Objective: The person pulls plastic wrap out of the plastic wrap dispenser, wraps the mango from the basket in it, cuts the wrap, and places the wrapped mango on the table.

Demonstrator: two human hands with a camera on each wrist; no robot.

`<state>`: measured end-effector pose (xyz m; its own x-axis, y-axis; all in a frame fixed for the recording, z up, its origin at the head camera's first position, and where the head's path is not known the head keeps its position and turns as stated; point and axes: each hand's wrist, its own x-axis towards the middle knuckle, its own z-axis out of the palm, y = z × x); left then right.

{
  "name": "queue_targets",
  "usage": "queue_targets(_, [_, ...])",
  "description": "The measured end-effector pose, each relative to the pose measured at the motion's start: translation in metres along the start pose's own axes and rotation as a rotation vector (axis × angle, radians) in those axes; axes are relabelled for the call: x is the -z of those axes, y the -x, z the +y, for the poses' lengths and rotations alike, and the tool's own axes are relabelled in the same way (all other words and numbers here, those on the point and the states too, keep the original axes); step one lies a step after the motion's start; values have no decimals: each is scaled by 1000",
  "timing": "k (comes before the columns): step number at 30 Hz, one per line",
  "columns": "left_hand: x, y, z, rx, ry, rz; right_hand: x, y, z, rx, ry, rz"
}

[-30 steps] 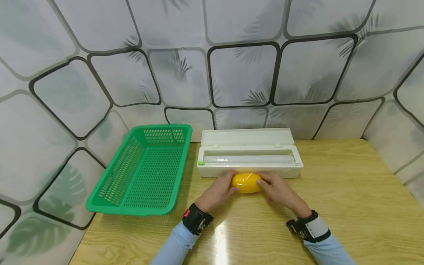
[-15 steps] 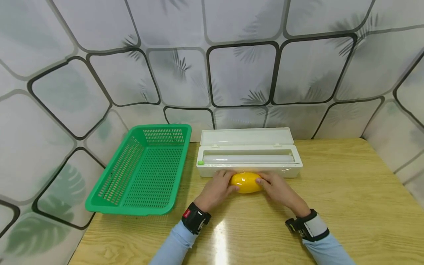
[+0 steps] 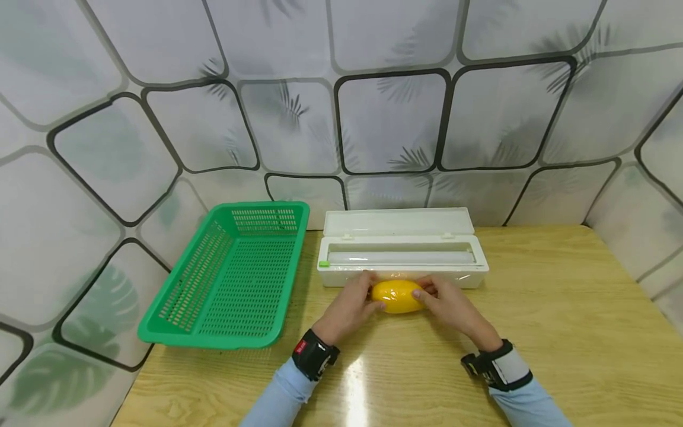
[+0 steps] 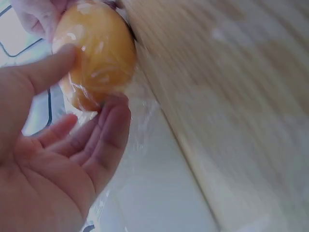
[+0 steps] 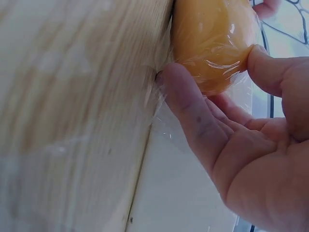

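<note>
A smooth yellow oval fruit, which looks like a mango, lies on the table in front of the white box. Clear cling film covers it, creased and shiny, with loose film at its ends. My left hand holds the fruit's left end, thumb on its skin and fingertips at the end in the left wrist view. My right hand grips the right end, thumb on the near side and fingers tucked around the film. The fruit's underside is hidden.
Behind the fruit stands a white cling film dispenser, its lid raised, a roll inside and a green slider at the left. A green slotted basket stands to the left on the wooden table. A patterned wall rises behind.
The fingers of both hands have shifted slightly at the ends of the fruit; the right fingers now stand a little higher. Fruit, dispenser and basket stay in place.
</note>
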<state>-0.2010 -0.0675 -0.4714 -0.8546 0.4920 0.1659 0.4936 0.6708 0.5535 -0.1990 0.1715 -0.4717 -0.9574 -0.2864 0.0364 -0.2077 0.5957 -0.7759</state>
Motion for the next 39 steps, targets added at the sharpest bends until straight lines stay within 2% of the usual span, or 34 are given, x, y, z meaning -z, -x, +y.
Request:
queue_targets(8, [0, 5, 0, -88, -121, -18, 1, 2, -3, -84, -21, 13])
queue_targets(15, [-4, 7, 3, -73, -191, 5, -2, 4, 1, 13, -41, 38])
queue_targets(23, [-4, 6, 2, -54, -171, 17, -1, 4, 3, 56, -13, 10])
queue_targets(26, [-3, 6, 1, -42, -164, 24, -1, 4, 1, 90, 21, -20])
queue_targets(29, [-3, 7, 0, -43, -170, 33, -3, 5, -2, 103, 103, -35])
queue_targets(33, [-5, 7, -1, -56, -186, 44, -5, 8, -5, 110, 199, 12])
queue_targets(39, [-5, 4, 2, -56, -210, 38, -2, 9, -6, 121, 199, 55])
